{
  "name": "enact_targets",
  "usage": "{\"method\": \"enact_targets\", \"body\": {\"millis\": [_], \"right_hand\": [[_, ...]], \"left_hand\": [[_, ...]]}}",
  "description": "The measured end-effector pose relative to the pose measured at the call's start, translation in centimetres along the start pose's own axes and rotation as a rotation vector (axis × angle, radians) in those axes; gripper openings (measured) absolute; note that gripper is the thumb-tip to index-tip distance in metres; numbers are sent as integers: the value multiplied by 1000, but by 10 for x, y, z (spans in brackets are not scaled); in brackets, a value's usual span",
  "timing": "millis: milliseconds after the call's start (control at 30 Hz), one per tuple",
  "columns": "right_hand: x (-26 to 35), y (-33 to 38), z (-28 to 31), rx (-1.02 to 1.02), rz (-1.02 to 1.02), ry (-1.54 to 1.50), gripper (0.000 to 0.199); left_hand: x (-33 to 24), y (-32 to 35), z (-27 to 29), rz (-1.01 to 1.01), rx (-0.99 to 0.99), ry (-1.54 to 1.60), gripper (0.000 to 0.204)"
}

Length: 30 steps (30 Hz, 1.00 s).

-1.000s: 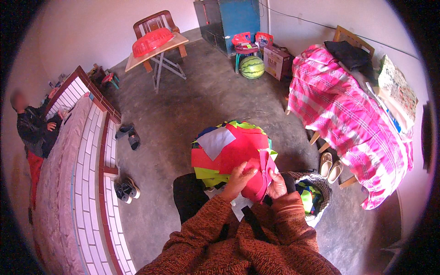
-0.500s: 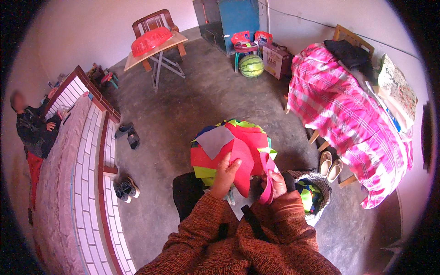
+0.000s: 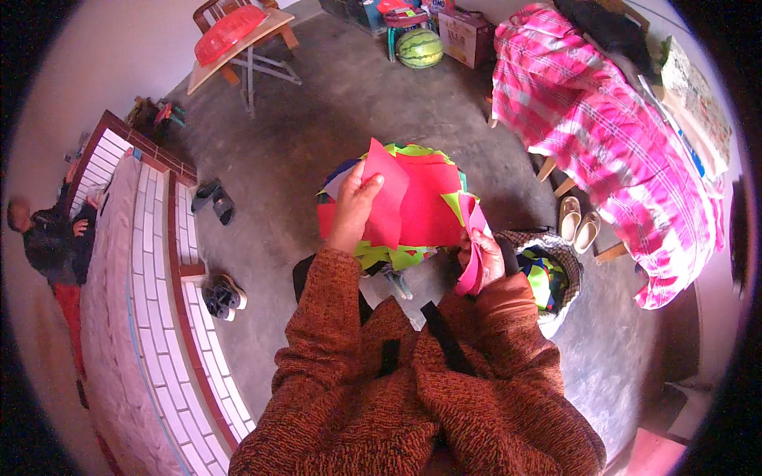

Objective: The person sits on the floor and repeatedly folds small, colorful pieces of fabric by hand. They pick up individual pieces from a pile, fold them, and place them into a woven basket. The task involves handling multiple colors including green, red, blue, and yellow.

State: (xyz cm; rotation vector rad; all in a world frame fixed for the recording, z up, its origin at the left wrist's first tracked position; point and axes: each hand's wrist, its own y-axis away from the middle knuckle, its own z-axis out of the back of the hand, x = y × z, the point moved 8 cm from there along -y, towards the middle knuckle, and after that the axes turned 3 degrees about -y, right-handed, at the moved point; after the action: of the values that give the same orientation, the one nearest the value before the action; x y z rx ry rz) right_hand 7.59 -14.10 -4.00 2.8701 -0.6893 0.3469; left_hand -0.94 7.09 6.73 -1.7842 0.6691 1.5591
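Lettering, upper centre of the frame: a purple cardboard box with a paler front face (image 3: 465,40) is carrying large, light printed characters across that front. Just left of it, at the top edge, a red plastic packet (image 3: 436,9) is showing short, pale block letters, the packet being partly cut off by the frame. Upper right: a pale, soft, rectangular bag (image 3: 698,111) is bearing small multicoloured marks; whether these are forming text, cannot tell.

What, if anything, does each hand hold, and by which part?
The left hand holds a red cloth piece by its left edge; the right hand holds a folded pink cloth around its middle.
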Motion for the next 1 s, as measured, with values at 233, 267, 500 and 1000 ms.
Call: {"method": "enact_targets", "body": {"millis": [233, 267, 500, 1000], "right_hand": [[3, -4, 3, -42, 60, -88, 48], [4, -3, 3, -46, 59, -98, 47], [4, -2, -4, 119, -62, -125, 34], [4, -8, 30, 4, -54, -80, 28]], "left_hand": [[-5, -50, -43, 94, 139, 208, 40], [2, -56, -46, 154, 151, 136, 43], [71, -66, -29, 60, 219, -534, 74], [50, -32, -22, 364, 60, -205, 57]]}}
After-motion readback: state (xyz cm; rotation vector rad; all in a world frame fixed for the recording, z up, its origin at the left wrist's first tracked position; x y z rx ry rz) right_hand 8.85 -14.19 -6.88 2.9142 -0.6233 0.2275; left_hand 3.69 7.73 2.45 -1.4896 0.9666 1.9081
